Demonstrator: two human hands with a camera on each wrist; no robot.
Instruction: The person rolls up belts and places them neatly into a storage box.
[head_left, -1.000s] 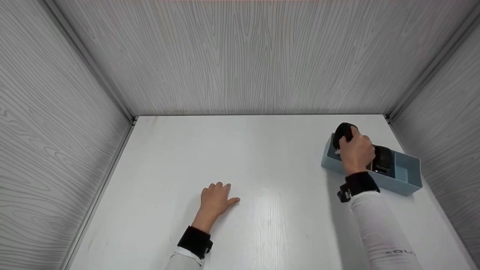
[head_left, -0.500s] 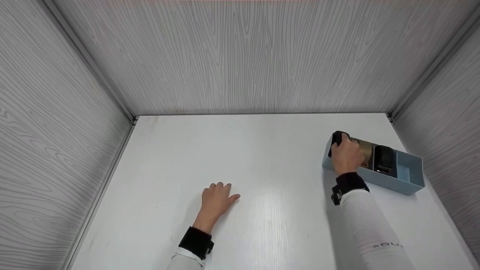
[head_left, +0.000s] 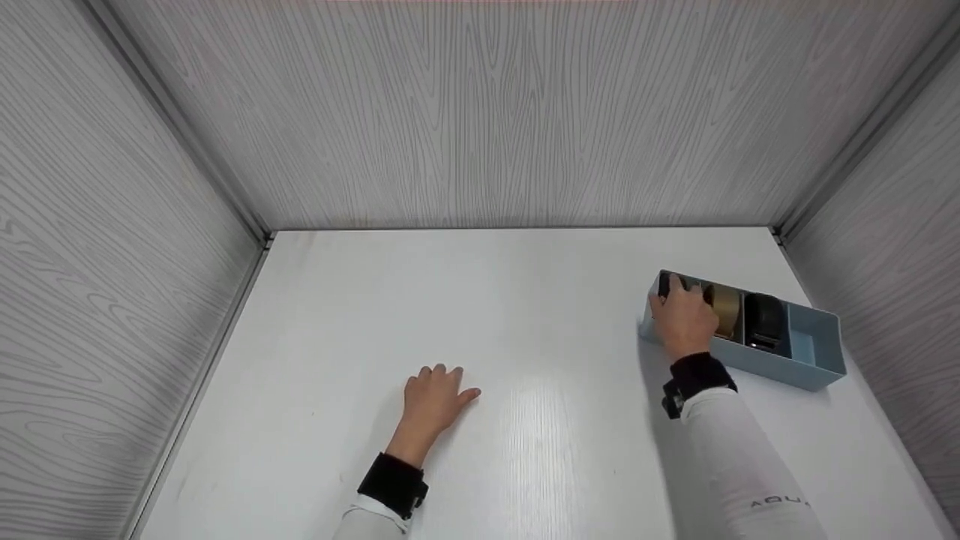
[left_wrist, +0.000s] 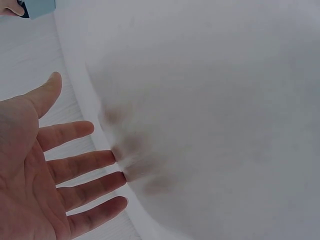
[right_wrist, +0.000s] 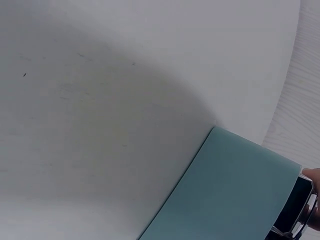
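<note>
A light blue divided box [head_left: 780,367] stands at the right of the white table. My right hand [head_left: 684,319] reaches into its leftmost compartment, with thumb and fingers on a black rolled belt [head_left: 664,285] that sits low inside. Most of that belt is hidden by the hand. In the right wrist view, fingertips [right_wrist: 313,176] show beside a shiny metal buckle [right_wrist: 307,212] at the rim of the box. My left hand [head_left: 431,401] rests near the table's front middle, holding nothing; in the left wrist view its fingers [left_wrist: 82,165] are straight and spread.
A brown-gold roll [head_left: 724,309] and another black rolled belt [head_left: 766,319] fill the middle compartments; the rightmost compartment [head_left: 802,349] shows its bare bottom. Grey wood-grain panels [head_left: 480,120] enclose the table [head_left: 465,300] at the back and both sides.
My right hand has moved left and lowered the black belt from above the box into the leftmost compartment, uncovering the brown-gold roll. The left hand has stayed in place.
</note>
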